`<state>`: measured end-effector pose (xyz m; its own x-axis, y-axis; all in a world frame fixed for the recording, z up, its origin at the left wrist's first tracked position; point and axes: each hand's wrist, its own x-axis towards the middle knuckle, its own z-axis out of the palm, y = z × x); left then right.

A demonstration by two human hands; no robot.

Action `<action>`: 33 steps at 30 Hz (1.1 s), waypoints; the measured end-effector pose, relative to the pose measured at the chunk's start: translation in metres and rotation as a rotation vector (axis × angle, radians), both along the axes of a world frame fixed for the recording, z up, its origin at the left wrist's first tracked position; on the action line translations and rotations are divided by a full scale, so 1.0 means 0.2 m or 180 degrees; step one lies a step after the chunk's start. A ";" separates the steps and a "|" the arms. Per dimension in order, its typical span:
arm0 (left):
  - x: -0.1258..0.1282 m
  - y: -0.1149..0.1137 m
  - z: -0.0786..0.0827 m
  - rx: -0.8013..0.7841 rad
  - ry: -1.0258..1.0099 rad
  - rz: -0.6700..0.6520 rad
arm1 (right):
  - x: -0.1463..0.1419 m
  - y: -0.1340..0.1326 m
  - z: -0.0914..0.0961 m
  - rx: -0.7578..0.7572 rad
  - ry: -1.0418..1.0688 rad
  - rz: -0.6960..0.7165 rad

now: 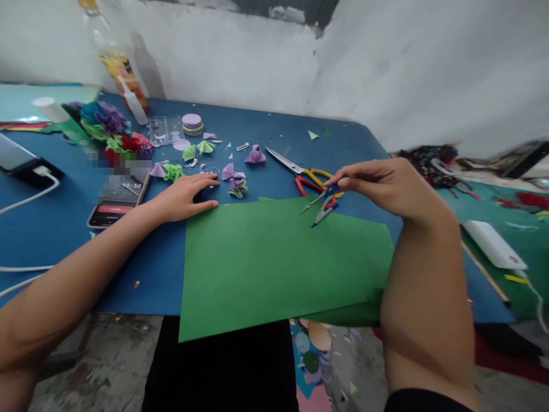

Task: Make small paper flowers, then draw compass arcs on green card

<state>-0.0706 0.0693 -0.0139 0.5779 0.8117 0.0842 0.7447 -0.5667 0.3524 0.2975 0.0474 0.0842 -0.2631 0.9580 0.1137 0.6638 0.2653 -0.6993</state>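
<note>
A large green paper sheet (274, 260) lies on the blue table (68, 223), its near edge hanging over the table's front. My left hand (186, 195) lies flat with fingers stretched out, resting on the table at the sheet's upper left corner. My right hand (380, 182) pinches a small compass-like tool (322, 206) with blue and red parts, its metal points resting on the green sheet near the upper right. Scissors (300, 171) with red and yellow handles lie just behind that tool.
Folded purple and green paper bits (234, 178) lie behind the sheet. A phone (118, 200) rests at the left beside white cables (26, 200). Further back are crumpled paper flowers (109, 129), a bottle (114, 57), paper discs (192, 123) and a white power bank (493, 243) at right.
</note>
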 end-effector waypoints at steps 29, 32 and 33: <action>0.00 0.00 0.00 -0.0025 -0.0024 -0.0001 | 0.02 0.03 -0.01 -0.0241 0.0211 -0.0115; 0.00 0.00 0.00 -0.0030 -0.0029 0.0011 | -0.01 -0.02 0.02 -0.0395 -0.0051 0.0168; 0.00 0.00 0.00 -0.0020 -0.0033 0.0007 | -0.01 -0.03 0.03 -0.0449 -0.0109 0.0236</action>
<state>-0.0702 0.0686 -0.0133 0.5751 0.8136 0.0850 0.7423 -0.5627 0.3638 0.2950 0.0410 0.0900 -0.3350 0.9417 -0.0309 0.6703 0.2151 -0.7103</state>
